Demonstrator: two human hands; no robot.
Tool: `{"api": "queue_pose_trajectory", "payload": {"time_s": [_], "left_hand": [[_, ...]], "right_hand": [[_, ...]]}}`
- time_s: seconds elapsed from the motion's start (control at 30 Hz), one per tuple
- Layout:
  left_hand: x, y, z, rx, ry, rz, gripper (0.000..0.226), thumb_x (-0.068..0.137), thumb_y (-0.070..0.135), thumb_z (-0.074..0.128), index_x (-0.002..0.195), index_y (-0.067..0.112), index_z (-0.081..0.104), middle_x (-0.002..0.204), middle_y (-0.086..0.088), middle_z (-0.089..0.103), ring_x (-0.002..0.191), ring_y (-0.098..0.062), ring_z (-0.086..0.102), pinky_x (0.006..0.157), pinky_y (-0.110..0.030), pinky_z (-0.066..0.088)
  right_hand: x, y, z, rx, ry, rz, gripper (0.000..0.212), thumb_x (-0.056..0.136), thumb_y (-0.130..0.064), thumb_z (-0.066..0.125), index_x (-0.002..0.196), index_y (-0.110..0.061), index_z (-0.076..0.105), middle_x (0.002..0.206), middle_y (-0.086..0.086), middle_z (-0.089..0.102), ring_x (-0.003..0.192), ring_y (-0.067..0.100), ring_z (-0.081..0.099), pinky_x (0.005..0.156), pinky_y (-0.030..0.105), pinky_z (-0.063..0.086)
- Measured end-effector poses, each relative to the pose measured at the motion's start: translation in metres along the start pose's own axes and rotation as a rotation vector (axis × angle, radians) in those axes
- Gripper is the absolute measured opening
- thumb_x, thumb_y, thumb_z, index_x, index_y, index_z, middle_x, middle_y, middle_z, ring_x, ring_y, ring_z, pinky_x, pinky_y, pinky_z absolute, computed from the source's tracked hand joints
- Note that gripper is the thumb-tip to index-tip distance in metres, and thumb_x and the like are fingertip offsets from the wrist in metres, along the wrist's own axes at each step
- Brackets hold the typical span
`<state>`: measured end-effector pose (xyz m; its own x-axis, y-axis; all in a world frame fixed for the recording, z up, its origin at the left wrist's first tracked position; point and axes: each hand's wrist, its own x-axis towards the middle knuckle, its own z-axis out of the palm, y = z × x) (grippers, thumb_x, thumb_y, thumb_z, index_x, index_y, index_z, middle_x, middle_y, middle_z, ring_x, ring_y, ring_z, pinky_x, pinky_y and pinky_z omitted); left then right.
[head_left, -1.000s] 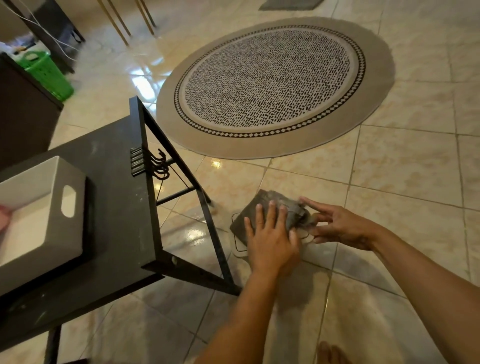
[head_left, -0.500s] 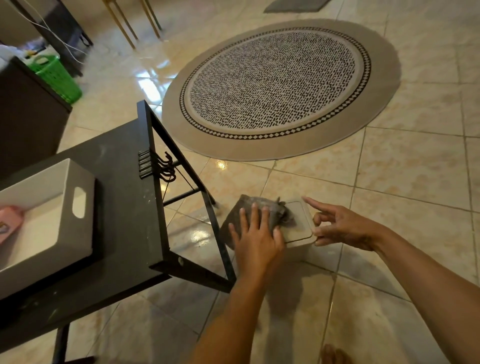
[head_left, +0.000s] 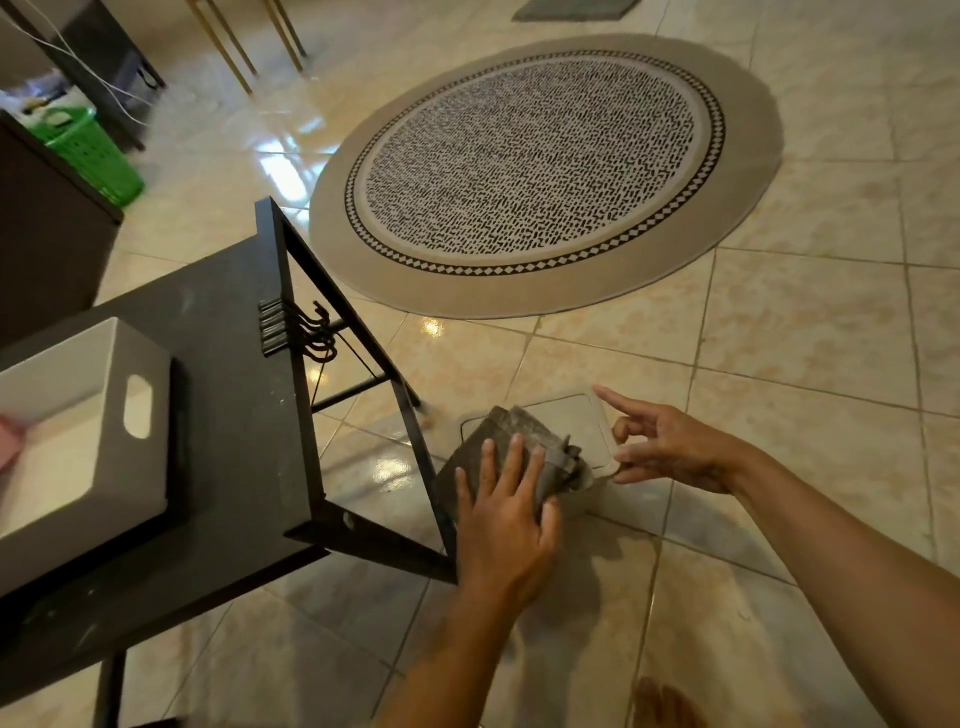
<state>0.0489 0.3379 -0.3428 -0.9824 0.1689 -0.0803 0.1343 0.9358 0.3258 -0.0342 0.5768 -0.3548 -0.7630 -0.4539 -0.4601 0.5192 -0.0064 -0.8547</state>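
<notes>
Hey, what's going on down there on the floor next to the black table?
A person is leaning over a pale box that stands on the tiled floor beside the black table. The left hand presses a grey cloth flat on the box's lid, apparently wiping it. The right hand touches the lid's right edge with its fingertips, index finger stretched out. A white bin sits on the table.

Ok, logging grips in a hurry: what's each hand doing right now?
Left hand: open, fingers flat, pressing the grey cloth on the box lid.
Right hand: open, fingertips touching the lid's edge.
</notes>
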Motion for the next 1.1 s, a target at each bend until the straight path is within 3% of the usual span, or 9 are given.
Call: {"api": "queue_pose_trajectory", "payload": {"time_s": [0.17,0.43,0.53,0.6,0.7,0.77,0.93,1.0,1.1], "left_hand": [[0.010,0.025,0.011,0.099,-0.079,0.200,0.059,0.098,0.049,0.023,0.152,0.036,0.005,0.159,0.010,-0.008,0.144,-0.015,-0.024,0.117,-0.051,-0.011],[-0.004,0.020,0.006,0.080,-0.061,-0.001,0.062,0.095,0.053,0.010,0.152,0.034,-0.003,0.159,0.009,-0.016,0.143,-0.018,-0.029,0.115,-0.050,-0.016],[0.021,0.044,0.014,0.090,-0.057,0.030,0.063,0.095,0.051,0.007,0.153,0.030,-0.005,0.160,0.004,-0.016,0.143,-0.022,-0.027,0.115,-0.052,-0.016],[0.040,0.042,0.013,0.112,-0.047,0.013,0.063,0.094,0.051,0.006,0.153,0.030,-0.005,0.161,0.003,-0.014,0.144,-0.023,-0.024,0.113,-0.052,-0.017],[0.043,0.015,0.010,0.141,-0.011,-0.098,0.064,0.091,0.053,0.004,0.150,0.032,-0.008,0.161,0.004,-0.012,0.145,-0.022,-0.021,0.114,-0.052,-0.016],[0.023,0.007,0.007,0.100,0.022,-0.096,0.063,0.093,0.053,0.010,0.151,0.034,-0.004,0.161,0.006,-0.009,0.146,-0.021,-0.020,0.114,-0.051,-0.017],[0.011,0.047,0.017,0.052,-0.075,0.105,0.060,0.098,0.048,0.018,0.153,0.034,-0.002,0.160,0.008,-0.013,0.143,-0.017,-0.027,0.114,-0.052,-0.016],[0.023,0.045,0.012,0.071,-0.082,0.095,0.059,0.098,0.047,0.016,0.153,0.033,-0.001,0.160,0.008,-0.012,0.144,-0.017,-0.025,0.116,-0.054,-0.012],[0.010,0.019,0.004,0.068,-0.048,0.026,0.061,0.094,0.051,0.012,0.153,0.035,0.003,0.161,0.010,-0.008,0.144,-0.016,-0.023,0.116,-0.051,-0.014]], "right_hand": [[0.001,-0.003,0.002,-0.087,0.017,-0.014,0.083,0.088,0.014,0.058,0.150,-0.037,0.036,0.090,0.007,0.048,0.075,0.018,0.054,0.070,0.031,0.058],[0.001,-0.003,0.003,-0.007,0.030,-0.005,0.086,0.085,0.015,0.062,0.151,-0.033,0.034,0.091,0.009,0.048,0.076,0.018,0.066,0.075,0.036,0.063],[-0.001,-0.003,0.006,-0.044,0.020,-0.003,0.086,0.086,0.018,0.060,0.151,-0.034,0.036,0.114,0.021,0.058,0.098,0.031,0.071,0.076,0.036,0.061],[-0.001,-0.003,0.006,-0.044,0.028,0.001,0.086,0.086,0.018,0.060,0.149,-0.036,0.038,0.123,0.020,0.059,0.104,0.029,0.070,0.077,0.038,0.062],[0.001,-0.003,0.004,-0.035,0.045,0.004,0.087,0.085,0.016,0.063,0.151,-0.034,0.035,0.093,0.013,0.049,0.076,0.018,0.064,0.079,0.040,0.062],[0.001,-0.003,0.002,-0.031,0.039,0.000,0.087,0.085,0.016,0.063,0.150,-0.034,0.034,0.088,0.008,0.047,0.070,0.016,0.062,0.080,0.041,0.062],[0.001,-0.006,0.005,-0.102,0.030,-0.016,0.084,0.088,0.016,0.058,0.151,-0.033,0.034,0.094,0.010,0.059,0.077,0.017,0.068,0.067,0.029,0.060],[0.000,-0.005,0.005,-0.078,0.032,-0.009,0.087,0.086,0.019,0.058,0.151,-0.033,0.035,0.110,0.021,0.061,0.096,0.029,0.072,0.074,0.036,0.062],[-0.001,-0.004,0.004,-0.047,0.047,0.008,0.088,0.084,0.015,0.064,0.152,-0.032,0.033,0.094,0.014,0.049,0.087,0.031,0.062,0.083,0.045,0.061]]}}
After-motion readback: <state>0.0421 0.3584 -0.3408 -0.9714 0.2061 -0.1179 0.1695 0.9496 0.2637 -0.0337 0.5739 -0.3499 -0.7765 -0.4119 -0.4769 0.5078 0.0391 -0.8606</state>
